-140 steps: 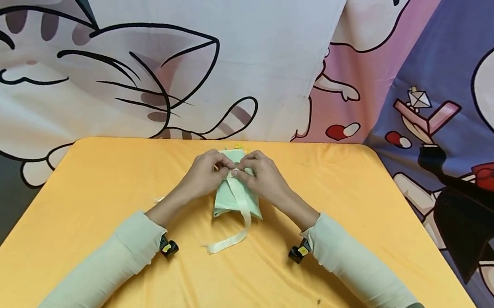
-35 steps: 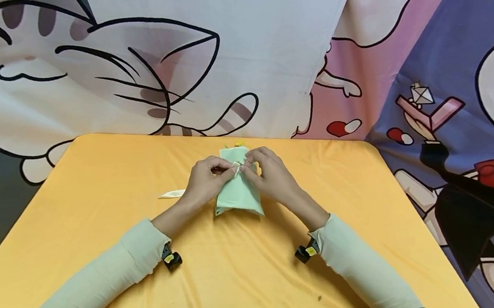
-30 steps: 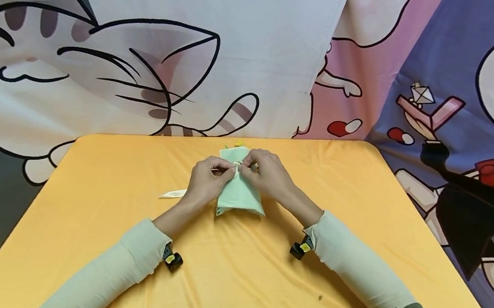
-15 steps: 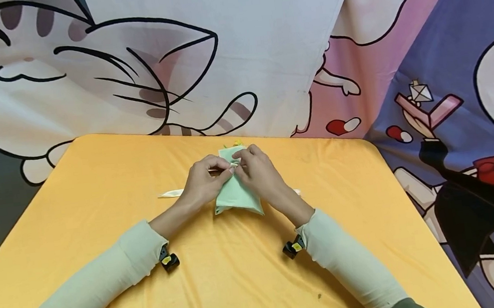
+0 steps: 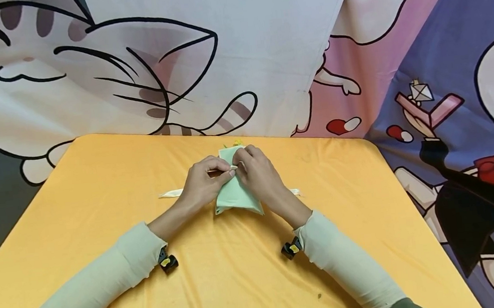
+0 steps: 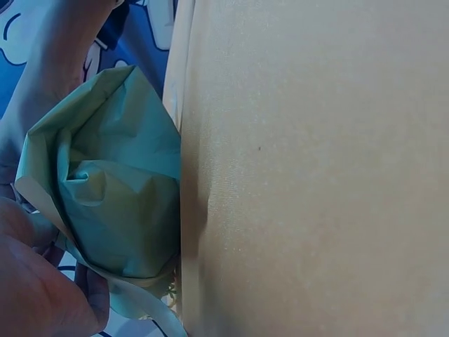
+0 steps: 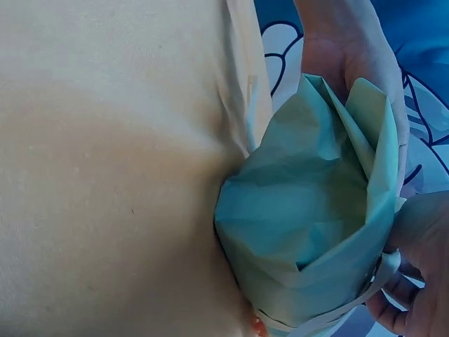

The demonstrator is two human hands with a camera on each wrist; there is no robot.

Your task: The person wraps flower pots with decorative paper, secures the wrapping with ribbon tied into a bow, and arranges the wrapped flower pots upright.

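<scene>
A mint-green paper wrapper (image 5: 236, 195), like a small bouquet wrap, lies on the table between both hands, with bits of yellow flower (image 5: 238, 143) at its far end. Around its middle runs a cream ribbon (image 5: 233, 167). My left hand (image 5: 202, 181) pinches the ribbon at the front between thumb and fingers. From the other side, my right hand (image 5: 259, 173) has its fingers curled at the same spot, partly hiding the ribbon. Both wrist views show the folded open end of the wrapper (image 6: 119, 196) and the ribbon (image 7: 351, 302) crossing it near the fingers.
One pale ribbon end (image 5: 171, 194) lies left of the left hand, another (image 5: 295, 191) beside the right wrist. A yellow cloth (image 5: 225, 287) covers the table, with a small dark speck (image 5: 319, 296) on it. Cartoon-printed curtains (image 5: 272, 46) hang behind and to the right.
The ribbon tail that hung over the wrapper's front is gone from there; ends now show at left and right. Lately the right hand has moved slightly left, its fingers curling closer over the ribbon.
</scene>
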